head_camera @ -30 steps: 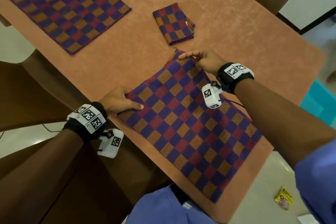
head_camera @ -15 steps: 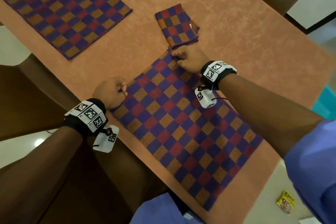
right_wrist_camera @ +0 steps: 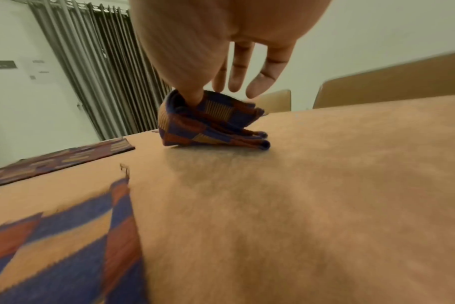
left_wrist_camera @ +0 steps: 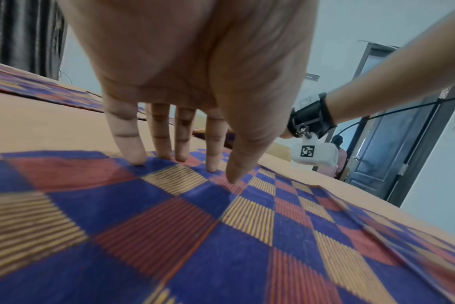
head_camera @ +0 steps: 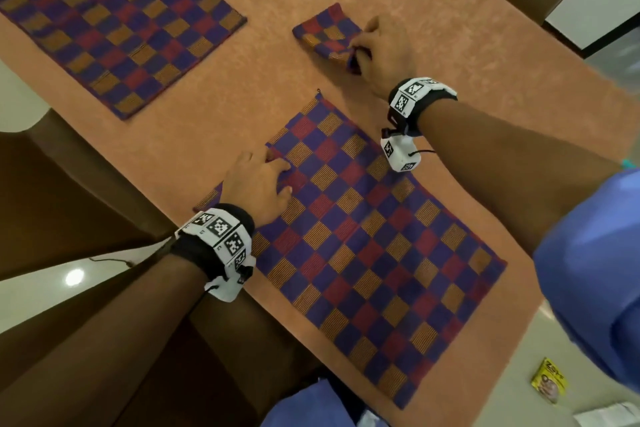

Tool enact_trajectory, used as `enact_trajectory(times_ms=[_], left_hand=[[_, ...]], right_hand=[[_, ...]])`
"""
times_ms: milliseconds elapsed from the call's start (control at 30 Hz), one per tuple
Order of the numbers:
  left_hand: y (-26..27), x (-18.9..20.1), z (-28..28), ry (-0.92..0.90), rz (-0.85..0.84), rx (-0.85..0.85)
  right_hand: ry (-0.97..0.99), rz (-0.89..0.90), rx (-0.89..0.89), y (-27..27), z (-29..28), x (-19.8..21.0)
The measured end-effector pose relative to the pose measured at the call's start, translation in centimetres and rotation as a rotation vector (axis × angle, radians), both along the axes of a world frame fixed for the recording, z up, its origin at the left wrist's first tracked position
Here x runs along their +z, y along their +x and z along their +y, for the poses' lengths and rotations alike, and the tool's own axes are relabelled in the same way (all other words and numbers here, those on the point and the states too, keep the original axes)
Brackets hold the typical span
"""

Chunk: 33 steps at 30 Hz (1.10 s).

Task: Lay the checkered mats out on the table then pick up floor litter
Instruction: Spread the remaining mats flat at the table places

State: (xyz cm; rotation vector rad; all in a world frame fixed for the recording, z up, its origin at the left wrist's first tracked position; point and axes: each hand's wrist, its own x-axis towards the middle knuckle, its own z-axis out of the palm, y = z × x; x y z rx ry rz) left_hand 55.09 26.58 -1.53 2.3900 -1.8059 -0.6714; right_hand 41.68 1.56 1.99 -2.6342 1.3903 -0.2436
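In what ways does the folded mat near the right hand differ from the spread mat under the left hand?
The folded mat is a small, thick bundle of layers; the spread mat lies flat in one large sheet. The right hand pinches the folded mat's corner, lifting that edge off the table, while the left hand presses straight fingers on the spread mat. Both share the same blue, red and gold checks.

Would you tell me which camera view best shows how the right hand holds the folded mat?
The right wrist view: the right hand pinches a raised corner of the folded mat, thumb tucked in the fold. The head view shows the mat from above, with the grip hidden by the hand. The left wrist view shows only a sliver.
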Motion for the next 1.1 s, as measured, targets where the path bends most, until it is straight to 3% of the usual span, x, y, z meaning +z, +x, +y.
enact_trajectory(times_ms=[200, 300, 433, 567, 767, 1100], left_hand=[[-2.3, 1.9, -2.5, -0.062, 0.097, -0.01], [-5.2, 3.6, -4.6, -0.205, 0.258, -0.016], [-11.1, 5.9, -6.8, -0.43, 0.421, -0.021], [-16.5, 7.0, -7.6, -0.487, 0.411, 0.016], [-20.0, 7.8, -7.3, -0.541, 0.395, 0.004], [-27.9, 12.1, -10.1, -0.557, 0.039, 0.001]], right_hand=[[-0.109, 0.014, 0.042, -5.0, 0.2, 5.4], [-0.097, -0.013, 0.065, -8.5, 0.9, 7.9], [0.006, 0.079, 0.161, -12.8, 3.1, 11.2], [-0.005, 0.092, 0.237, -17.4, 5.0, 13.0], [0.034, 0.059, 0.255, -24.6, 3.7, 12.8], [0.131, -0.068, 0.38, -35.8, 0.4, 10.9]])
